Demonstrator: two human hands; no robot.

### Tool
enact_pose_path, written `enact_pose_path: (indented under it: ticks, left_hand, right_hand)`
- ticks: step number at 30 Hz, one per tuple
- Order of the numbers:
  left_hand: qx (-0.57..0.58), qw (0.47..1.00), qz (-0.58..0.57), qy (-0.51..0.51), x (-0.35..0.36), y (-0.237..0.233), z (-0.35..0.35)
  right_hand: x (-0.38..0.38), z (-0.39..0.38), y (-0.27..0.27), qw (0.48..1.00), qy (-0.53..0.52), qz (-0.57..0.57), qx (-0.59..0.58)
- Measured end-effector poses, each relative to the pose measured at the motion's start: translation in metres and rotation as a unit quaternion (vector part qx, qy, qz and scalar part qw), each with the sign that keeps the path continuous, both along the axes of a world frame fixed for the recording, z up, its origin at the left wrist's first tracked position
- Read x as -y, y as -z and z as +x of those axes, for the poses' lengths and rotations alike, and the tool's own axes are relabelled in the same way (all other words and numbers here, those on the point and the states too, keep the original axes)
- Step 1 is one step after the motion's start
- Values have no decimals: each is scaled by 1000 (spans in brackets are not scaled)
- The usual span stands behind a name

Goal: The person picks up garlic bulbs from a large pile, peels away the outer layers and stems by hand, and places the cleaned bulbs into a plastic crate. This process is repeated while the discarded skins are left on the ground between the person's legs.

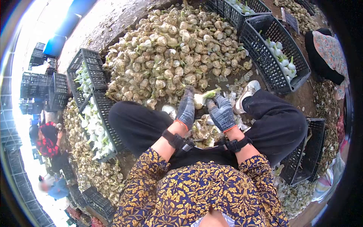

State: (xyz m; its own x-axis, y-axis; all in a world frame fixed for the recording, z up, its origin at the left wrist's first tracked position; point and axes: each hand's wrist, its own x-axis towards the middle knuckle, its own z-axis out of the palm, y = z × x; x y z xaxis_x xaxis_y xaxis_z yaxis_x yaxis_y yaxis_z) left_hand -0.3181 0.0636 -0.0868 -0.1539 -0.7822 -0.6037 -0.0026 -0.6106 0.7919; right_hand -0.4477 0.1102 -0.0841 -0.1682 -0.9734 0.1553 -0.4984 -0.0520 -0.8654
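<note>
Both hands wear grey knit gloves. A pale garlic bulb (pixel 199 99) with a short green stem lies between them, the stem pointing right. My left hand (pixel 186 108) is at the bulb's left side, its fingers together and pointing up; whether it grips the bulb is hard to see. My right hand (pixel 221 112) closes round the stem end of the bulb. Beneath the hands lie loose peeled skins (pixel 206 132) between the legs. Just beyond them rises a large heap of unpeeled garlic (pixel 170 53).
Black crates with clean white bulbs stand at the left (pixel 109 126) and upper right (pixel 270 81). Another black crate (pixel 315 151) is at the right. A white shoe (pixel 247 94) is near my right hand. Other people (pixel 49 140) sit at far left and upper right.
</note>
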Motion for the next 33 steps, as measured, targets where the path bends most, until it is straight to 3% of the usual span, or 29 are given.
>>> enact_pose_path:
  ticks: [1, 2, 3, 5, 6, 8, 9, 10, 11, 12, 13, 14, 15, 16, 17, 18, 19, 20, 21, 23, 24, 25, 26, 27, 28, 29, 30, 31, 33]
  left_hand:
    - [-126, 985, 102, -52, 0, 9, 1]
    - [-44, 999, -2, -17, -5, -6, -2]
    - [62, 971, -207, 101, -10, -18, 0]
    - [190, 866, -463, 14, -19, -13, -6]
    - [190, 865, -463, 14, -18, -15, -6]
    - [2, 983, -181, -10, -18, -21, -2]
    - [1, 983, -182, -11, -13, -23, 4]
    - [-110, 994, -11, 12, -5, -25, 12]
    - [-216, 962, 161, 34, -1, -26, 17]
    - [-153, 987, 55, -16, -6, -19, 5]
    - [-153, 987, 55, -16, -9, -18, 6]
    - [-60, 996, -56, 43, -11, -17, 6]
    - [34, 980, -166, 101, -12, -16, 7]
    - [46, 976, -196, 87, -13, -12, 7]
    - [46, 976, -196, 87, -12, -14, 8]
    - [-78, 995, -37, 51, -9, -17, 9]
    - [-199, 972, 123, 13, -8, -20, 10]
    - [-237, 959, 157, 16, -7, -22, 12]
    - [-237, 959, 157, 16, -8, -23, 9]
    - [-213, 974, 69, -27, -12, -26, -1]
    - [-213, 974, 69, -27, -12, -25, 0]
    - [-242, 965, 94, -31, -12, -25, 4]
    - [-271, 955, 119, -34, -11, -24, 8]
    - [-274, 954, 117, -32, -10, -22, 12]
    - [-292, 944, 146, -41, -9, -20, 16]
    - [-308, 934, 176, -50, -9, -19, 18]
    - [-292, 943, 151, -55, -11, -35, 11]
    - [-293, 943, 151, -54, -11, -40, 8]
    - [-133, 987, 88, -24, -11, -43, 5]
  right_hand:
    - [0, -1, -4, 998, 5, 33, 47]
    - [1, -2, -7, 993, 12, 65, 93]
    - [2, -4, -5, 994, 13, 64, 93]
    - [3, -6, 5, 998, 36, 34, 41]
    - [4, -7, 10, 998, 31, 39, 34]
    - [3, -7, 16, 996, 33, 33, 71]
    - [2, -7, 18, 993, 35, 27, 107]
    - [1, -9, 19, 996, 38, 41, 65]
    - [2, -9, 19, 996, 37, 40, 65]
    - [3, -9, 18, 997, 34, 40, 53]
    - [3, -9, 18, 998, 32, 40, 42]
    - [4, -10, 18, 998, 31, 40, 42]
    - [5, -10, 20, 988, 26, 72, 132]
    - [5, -10, 22, 970, 20, 104, 220]
    - [6, -11, 26, 970, 20, 104, 220]
    - [6, -14, 31, 968, 6, 102, 228]
    - [7, -15, 35, 967, -8, 99, 235]
    - [6, -15, 10, 965, 5, 140, 221]
    - [5, -15, 13, 965, 5, 140, 221]
    - [3, -15, 15, 998, -9, 29, 59]
    - [4, -13, 11, 998, -9, 29, 59]
    - [5, -10, 6, 920, 41, 145, 362]
    - [6, -8, 1, 738, 87, 244, 624]
    - [7, -10, 5, 740, 88, 241, 622]
    - [8, -13, 15, 860, 39, 186, 474]
    - [8, -14, 28, 944, -9, 124, 307]
    - [10, -12, 35, 976, 16, 60, 207]
    - [6, -13, 40, 977, 16, 60, 206]
    - [1, -8, 10, 992, 16, -35, -119]
